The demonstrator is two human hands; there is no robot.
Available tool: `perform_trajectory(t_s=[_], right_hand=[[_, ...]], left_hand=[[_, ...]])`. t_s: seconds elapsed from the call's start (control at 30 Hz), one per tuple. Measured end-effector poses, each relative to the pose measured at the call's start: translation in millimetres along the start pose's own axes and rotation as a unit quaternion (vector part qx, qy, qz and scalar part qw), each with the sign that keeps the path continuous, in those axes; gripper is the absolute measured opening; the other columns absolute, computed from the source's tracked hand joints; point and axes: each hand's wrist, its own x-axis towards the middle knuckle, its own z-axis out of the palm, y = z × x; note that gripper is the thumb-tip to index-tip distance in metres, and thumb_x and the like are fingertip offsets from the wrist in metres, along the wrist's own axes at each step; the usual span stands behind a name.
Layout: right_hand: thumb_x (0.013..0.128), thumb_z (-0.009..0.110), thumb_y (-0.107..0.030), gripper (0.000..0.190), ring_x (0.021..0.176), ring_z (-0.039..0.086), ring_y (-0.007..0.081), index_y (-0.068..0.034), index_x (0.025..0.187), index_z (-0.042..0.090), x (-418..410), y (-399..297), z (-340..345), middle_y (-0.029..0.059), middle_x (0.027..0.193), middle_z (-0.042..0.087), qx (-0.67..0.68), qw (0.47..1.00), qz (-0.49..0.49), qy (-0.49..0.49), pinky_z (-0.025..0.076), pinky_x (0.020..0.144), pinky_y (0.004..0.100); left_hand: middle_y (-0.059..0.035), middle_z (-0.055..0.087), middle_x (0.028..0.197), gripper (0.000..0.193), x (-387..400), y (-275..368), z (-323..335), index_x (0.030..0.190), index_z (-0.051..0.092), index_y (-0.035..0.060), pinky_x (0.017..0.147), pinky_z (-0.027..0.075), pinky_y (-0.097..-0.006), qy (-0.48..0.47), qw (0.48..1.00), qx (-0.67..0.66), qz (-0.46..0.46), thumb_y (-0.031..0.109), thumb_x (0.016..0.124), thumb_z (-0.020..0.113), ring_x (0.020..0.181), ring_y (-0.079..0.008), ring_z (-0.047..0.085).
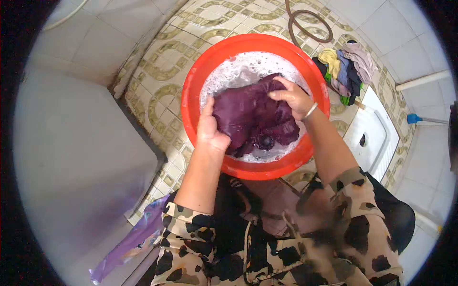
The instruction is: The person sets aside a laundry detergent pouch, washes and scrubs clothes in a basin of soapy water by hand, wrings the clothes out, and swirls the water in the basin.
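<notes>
A wet, dark purple garment (247,111) is bunched between my two hands over a red plastic basin (195,77). Foamy, soapy water (247,62) fills the basin around and beneath the cloth. My left hand (210,130) grips the garment's left edge, its fingers partly hidden behind the fabric. At the upper right, my right hand (291,98) pinches the cloth between thumb and fingers. A pale bangle circles that wrist. The garment's lower folds hang at the water, and I cannot tell how much is submerged.
Mixed clothes (345,69) lie heaped on the patterned tile floor (161,60), right of the basin. Beside them is a white squat toilet (372,132). A brown hose (311,26) coils beyond the basin. A blue-headed brush (415,118) stands out at right; a purple plastic packet (132,243) lies lower left.
</notes>
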Motion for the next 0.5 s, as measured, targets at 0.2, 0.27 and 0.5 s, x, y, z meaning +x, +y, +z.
perform_trajectory(t_s=[0.2,0.27,0.5], right_hand=[[0.067,0.057,-0.015,0.028,0.085,0.057,0.0249,-0.005,0.092,0.057,-10,4,120,0.0111,0.085,0.058,-0.272,0.920,-0.282,-0.002,0.044,0.079,0.0313],[0.070,0.059,-0.029,0.021,0.070,0.058,0.0358,-0.008,0.074,0.060,-44,-16,174,0.0148,0.078,0.058,-0.540,0.779,-0.315,-0.046,0.048,0.064,0.0400],[0.074,0.055,-0.026,0.025,0.064,0.057,0.0375,-0.004,0.064,0.058,16,2,73,0.0195,0.064,0.057,-0.555,0.774,-0.174,0.250,0.046,0.056,0.0449]], left_hand=[[-0.0118,0.058,0.103,0.039,48,-21,-81,0.105,0.054,0.0078,0.093,0.039,-0.0435,-0.314,0.885,-0.327,-0.100,0.041,0.091,0.040,0.100,-0.0254,0.054],[-0.0098,0.058,0.096,0.034,27,1,-98,0.096,0.056,0.0108,0.088,0.043,-0.0397,-0.193,0.942,0.254,0.102,0.041,0.089,0.041,0.093,-0.0216,0.055],[-0.0056,0.061,0.094,0.028,27,-52,21,0.095,0.058,0.0096,0.078,0.046,-0.0349,0.042,0.999,0.020,0.014,0.034,0.088,0.045,0.087,-0.0201,0.058]])
